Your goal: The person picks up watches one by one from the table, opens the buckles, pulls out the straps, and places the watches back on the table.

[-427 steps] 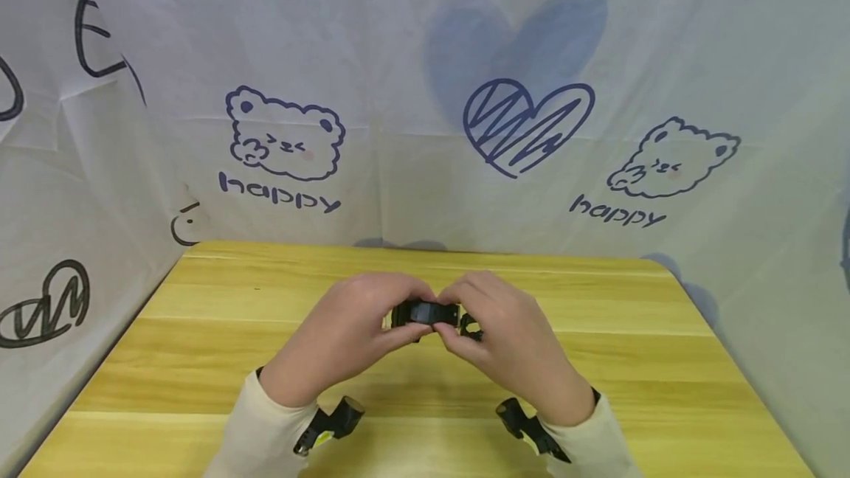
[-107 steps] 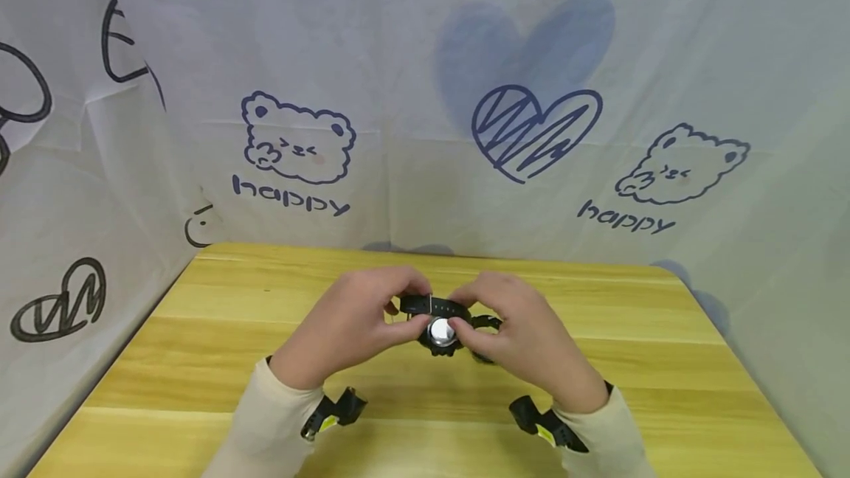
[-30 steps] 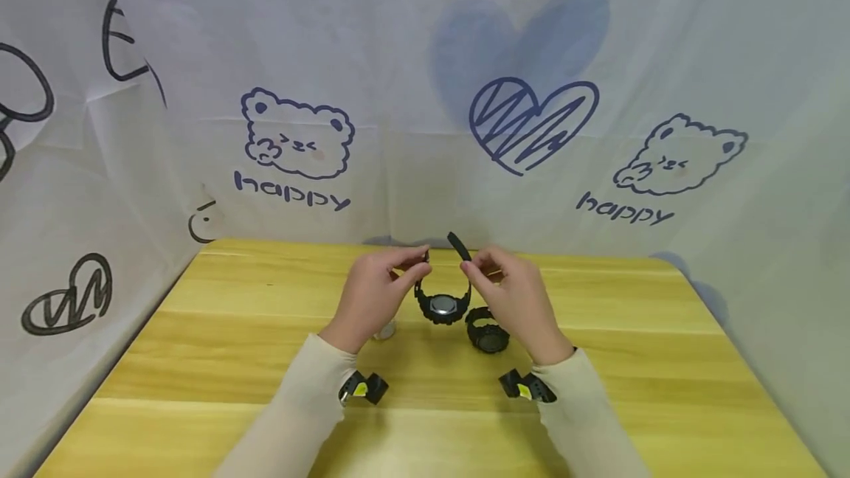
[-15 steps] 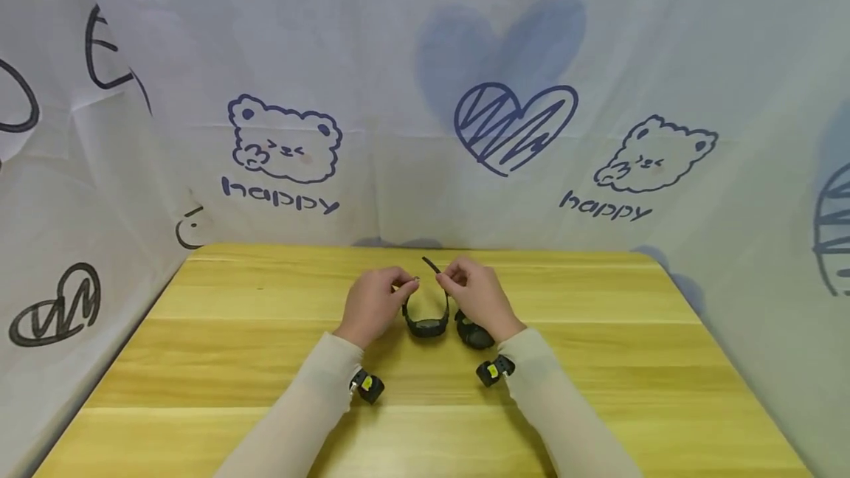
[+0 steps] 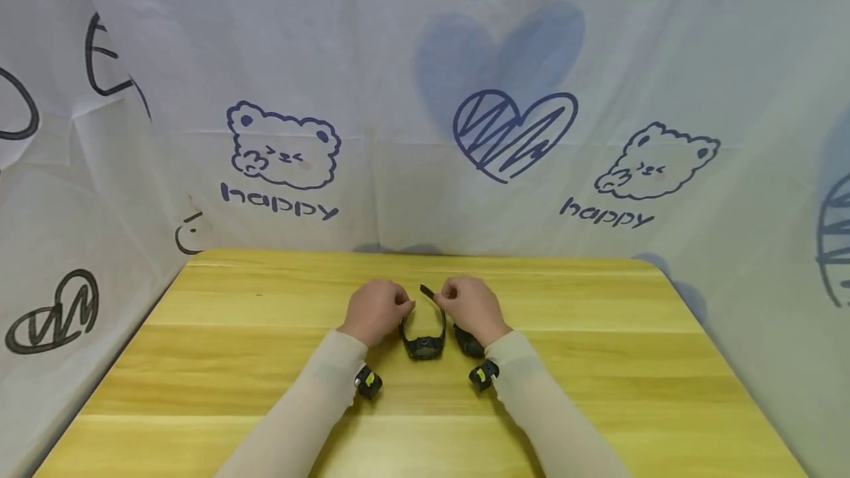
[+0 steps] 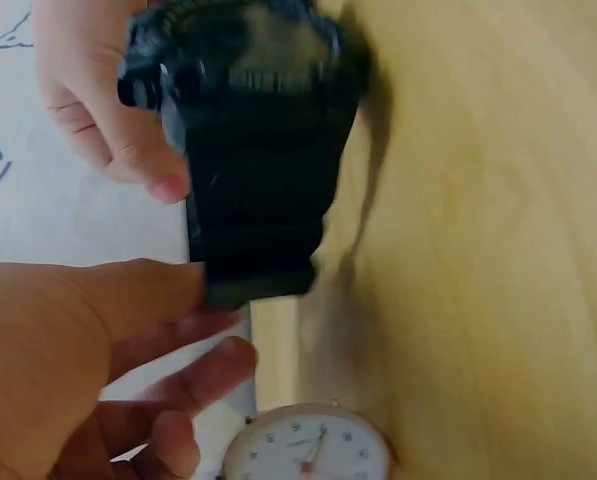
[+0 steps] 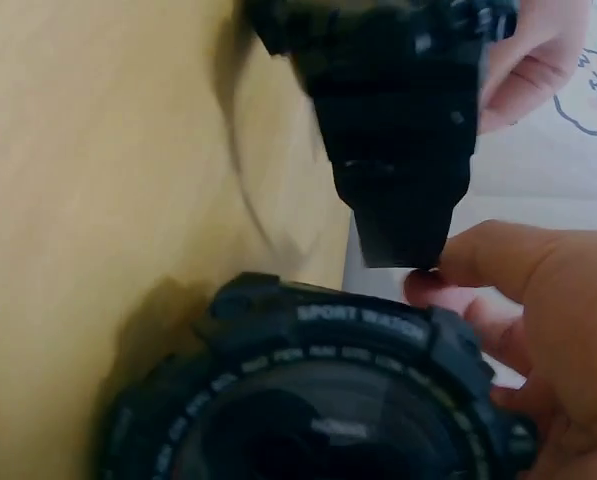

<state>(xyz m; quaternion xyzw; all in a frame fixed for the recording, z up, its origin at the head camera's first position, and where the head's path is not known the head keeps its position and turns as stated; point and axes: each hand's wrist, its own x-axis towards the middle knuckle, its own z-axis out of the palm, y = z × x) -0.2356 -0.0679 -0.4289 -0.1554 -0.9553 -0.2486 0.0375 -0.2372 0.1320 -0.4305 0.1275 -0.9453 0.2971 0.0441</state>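
A black digital wristwatch with its strap unfastened stands between my hands, its face toward me and the two strap ends rising. My left hand pinches the left strap end between thumb and finger. My right hand pinches the other strap part, whose tip sticks up past the fingers. In the left wrist view the strap runs down to my left thumb. A second black sport watch lies close under my right hand, partly hidden in the head view.
A round white-faced watch lies below my left hand, hidden in the head view. The wooden table meets a printed white cloth at its back edge. Small black cameras sit on both wrists.
Earlier both hands held the watch with its strap closed; now the strap is spread apart. Over the last second the watch and both hands have come lower, toward the table.
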